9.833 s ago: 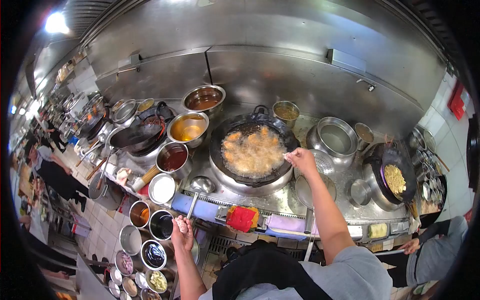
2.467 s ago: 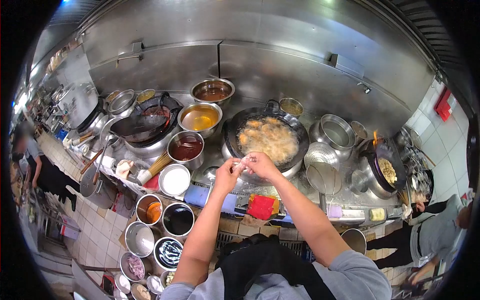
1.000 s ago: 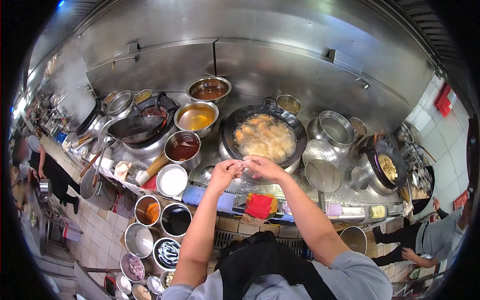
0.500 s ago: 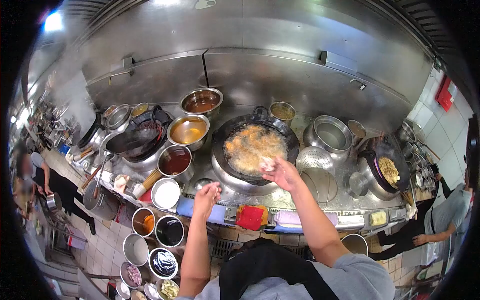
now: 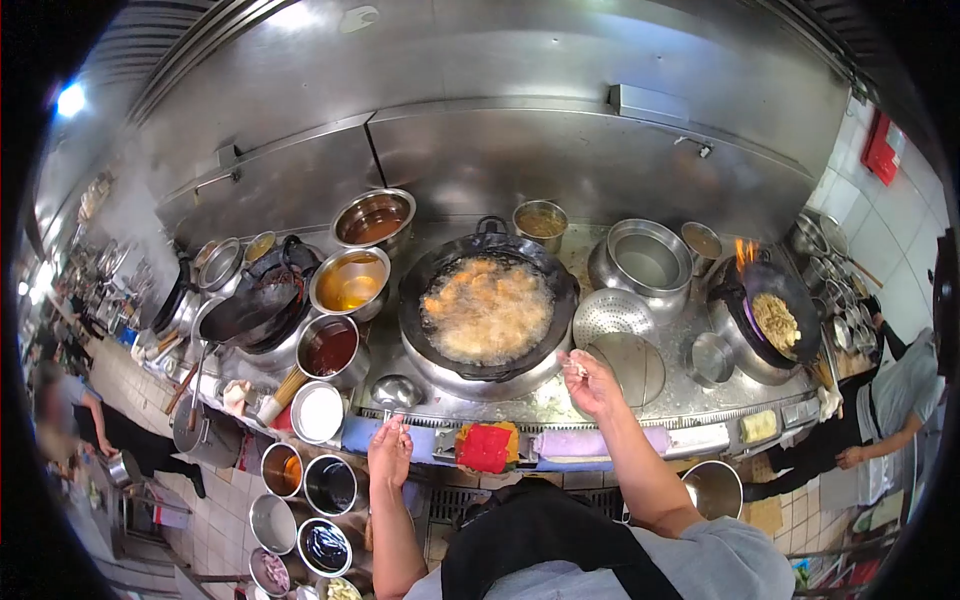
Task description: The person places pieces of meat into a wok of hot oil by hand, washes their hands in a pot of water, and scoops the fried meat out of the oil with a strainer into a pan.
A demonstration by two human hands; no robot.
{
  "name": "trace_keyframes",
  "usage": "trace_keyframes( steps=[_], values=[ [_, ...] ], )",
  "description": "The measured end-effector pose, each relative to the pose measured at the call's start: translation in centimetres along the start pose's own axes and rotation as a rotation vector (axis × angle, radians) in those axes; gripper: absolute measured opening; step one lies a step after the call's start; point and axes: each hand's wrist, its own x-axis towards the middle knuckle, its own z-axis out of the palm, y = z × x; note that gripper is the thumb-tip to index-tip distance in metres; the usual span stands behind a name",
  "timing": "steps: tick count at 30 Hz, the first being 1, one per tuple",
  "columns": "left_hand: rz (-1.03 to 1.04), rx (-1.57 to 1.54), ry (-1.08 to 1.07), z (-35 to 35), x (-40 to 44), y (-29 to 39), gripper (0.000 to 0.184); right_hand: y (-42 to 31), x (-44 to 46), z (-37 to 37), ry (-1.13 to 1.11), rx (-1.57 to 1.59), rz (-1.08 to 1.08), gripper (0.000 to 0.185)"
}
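Note:
A black wok [image 5: 412,318] of bubbling oil holds several orange-brown frying pieces [image 5: 490,310]. My right hand [image 5: 592,382] is just right of the wok's lower rim, its fingers pinched on a small pale piece [image 5: 573,362]. Lower left, my left hand [image 5: 390,450] is raised with closed fingertips, near the ladle [image 5: 397,390]; whatever small thing it may hold is too small to name. Between the hands, a red cloth [image 5: 486,447] lies on the front edge. Beside the right hand are a perforated strainer [image 5: 614,312] and a round mesh skimmer [image 5: 640,368].
Bowls of amber [image 5: 350,282] and dark red liquid [image 5: 330,347] stand left of the wok, above a white-filled bowl [image 5: 317,412]. Several ingredient pots stand lower left. At right, flames rise behind a second wok [image 5: 790,345]. Co-workers stand far left [image 5: 130,430] and right [image 5: 890,400].
My hands, earlier together before the wok, have come apart. My right hand has moved from over the wok's lower rim to its right side, still pinching a pale piece. Flames now show at the right wok.

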Motion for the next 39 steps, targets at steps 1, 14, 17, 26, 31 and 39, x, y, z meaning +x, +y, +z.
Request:
trace_keyframes(
  steps=[1,14,17,26,31,39],
  values=[
    [-0.005,-0.016,-0.003,0.3,0.0,0.0,0.021,0.1,-0.5,0.7,0.003,-0.042,-0.017,0.004],
    [0.005,-0.054,-0.026,0.6,-0.5,-0.4,0.024,-0.2,-0.7,-1.1,0.111,-0.376,-0.035,0.024],
    [0.018,-0.030,0.017,0.5,-1.2,-0.4,0.024,-1.3,-2.1,2.0,0.151,-0.234,0.118,0.027],
    [0.042,-0.021,0.092,-0.7,-2.4,-0.2,0.022,0.0,0.0,-0.8,0.060,-0.410,0.012,0.014],
    [0.077,-0.056,0.139,-1.7,-3.4,-0.1,0.022,0.0,1.4,0.6,0.034,-0.603,-0.120,0.005],
    [0.090,0.189,0.358,-2.6,-6.9,-0.1,0.011,-4.3,11.6,2.5,-0.168,-1.933,-0.670,0.012]
  ],
)
